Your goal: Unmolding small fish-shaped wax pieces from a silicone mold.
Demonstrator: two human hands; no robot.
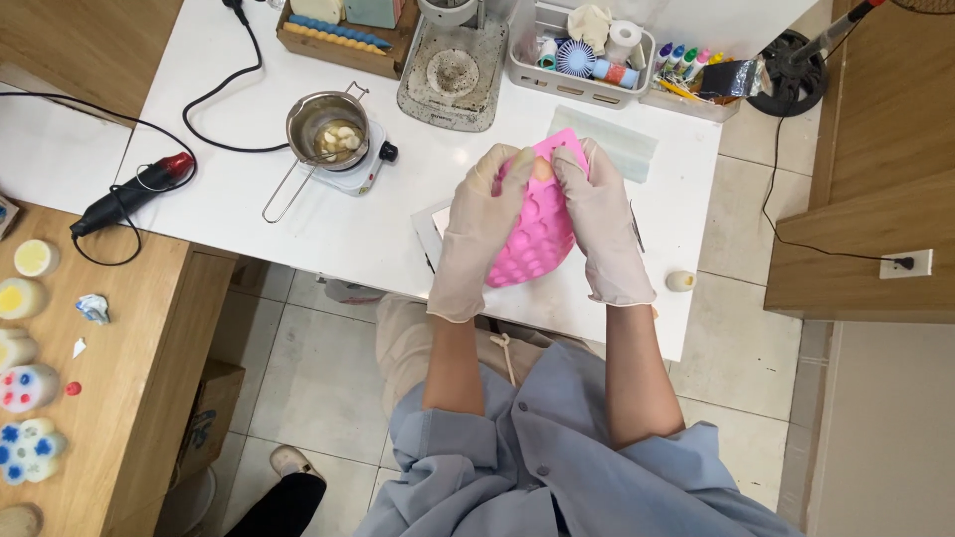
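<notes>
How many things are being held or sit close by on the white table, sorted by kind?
Pink silicone mould, held by both gloved hands, left hand and right hand: 1
Metal melting pot on a small hotplate: 1 each, 2
Heat gun: 1
White storage basket: 1
Total: 5

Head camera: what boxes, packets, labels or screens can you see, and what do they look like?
Cardboard box: brown, on the floor under the wooden table, blue mark on its side.
Basket: white plastic, back of the white table, holding rolls and small bits.
Dark shiny packet: right of the basket, beside coloured bottles.
Screens: none visible.
</notes>
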